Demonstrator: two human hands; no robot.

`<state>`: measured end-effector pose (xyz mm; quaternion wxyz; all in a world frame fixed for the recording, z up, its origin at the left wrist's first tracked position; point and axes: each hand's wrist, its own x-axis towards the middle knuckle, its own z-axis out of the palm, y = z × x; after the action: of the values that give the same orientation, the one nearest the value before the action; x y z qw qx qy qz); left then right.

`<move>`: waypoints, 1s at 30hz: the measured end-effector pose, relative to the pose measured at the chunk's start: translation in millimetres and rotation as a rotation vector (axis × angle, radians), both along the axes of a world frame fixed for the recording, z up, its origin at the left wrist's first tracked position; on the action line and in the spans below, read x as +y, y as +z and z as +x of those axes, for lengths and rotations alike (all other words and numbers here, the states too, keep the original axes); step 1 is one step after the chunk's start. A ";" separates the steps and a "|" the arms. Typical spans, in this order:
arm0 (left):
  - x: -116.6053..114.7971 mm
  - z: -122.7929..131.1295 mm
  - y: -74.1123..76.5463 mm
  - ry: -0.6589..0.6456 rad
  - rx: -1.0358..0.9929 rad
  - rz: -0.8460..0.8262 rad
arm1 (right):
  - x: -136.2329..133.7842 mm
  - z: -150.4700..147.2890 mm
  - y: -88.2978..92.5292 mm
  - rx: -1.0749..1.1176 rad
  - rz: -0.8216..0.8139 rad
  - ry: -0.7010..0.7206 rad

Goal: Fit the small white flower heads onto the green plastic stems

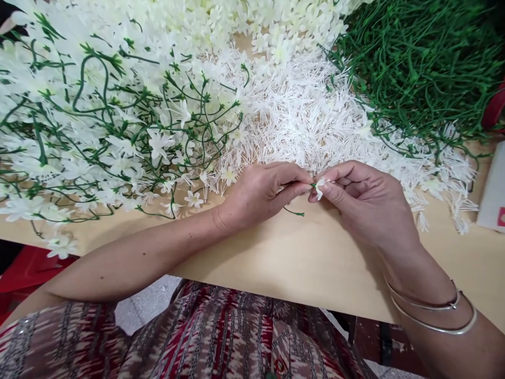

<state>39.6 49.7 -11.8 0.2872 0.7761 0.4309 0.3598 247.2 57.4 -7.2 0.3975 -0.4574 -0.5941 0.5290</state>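
Thumb and finger of my left hand [262, 192] pinch a thin green plastic stem [295, 212], whose free end sticks out below the hand. At the stem's tip is a small white artificial flower [321, 186], which my right hand [365, 197] grips between thumb and fingertips. The two hands nearly touch, just above the table's near part. Fingers partly hide where the flower and stem meet. Right behind the hands spreads a heap of thin white stamen pieces [292, 113].
White flowers on green stems [158, 116] pile up at the left. Loose cream petals [221, 21] lie at the back, bare green stems [426, 63] at the back right. A pale box-like object [493, 189] sits at the right edge; a red stool [31, 271] is below left.
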 end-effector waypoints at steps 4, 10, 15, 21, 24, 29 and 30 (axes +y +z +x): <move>0.1 0.6 -0.7 -0.018 0.000 -0.018 | -1.3 -2.4 2.6 -0.013 -0.005 0.002; 5.6 -0.4 12.2 0.117 -0.133 -0.078 | -8.2 -3.3 6.1 -0.053 0.179 -0.085; 20.5 -16.2 23.6 0.042 -0.227 -0.030 | -10.7 -4.4 1.5 -0.419 0.675 0.268; 22.6 -24.5 30.0 -0.302 -0.110 -0.102 | -0.6 -0.4 -16.5 -0.697 0.914 0.220; 19.9 -23.3 21.9 -0.414 0.057 -0.072 | 8.7 7.3 -14.5 -0.627 0.807 0.117; 19.3 -22.5 15.2 -0.467 0.361 0.083 | 14.6 15.6 -6.5 -0.539 0.451 -0.209; 19.9 -22.9 15.9 -0.465 0.376 0.089 | 14.3 16.1 -6.7 -0.508 0.392 -0.249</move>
<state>16.7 69.5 4.1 0.2427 0.9189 0.2710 0.1528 263.3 71.7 -13.8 0.3789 -0.5584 -0.7041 0.2214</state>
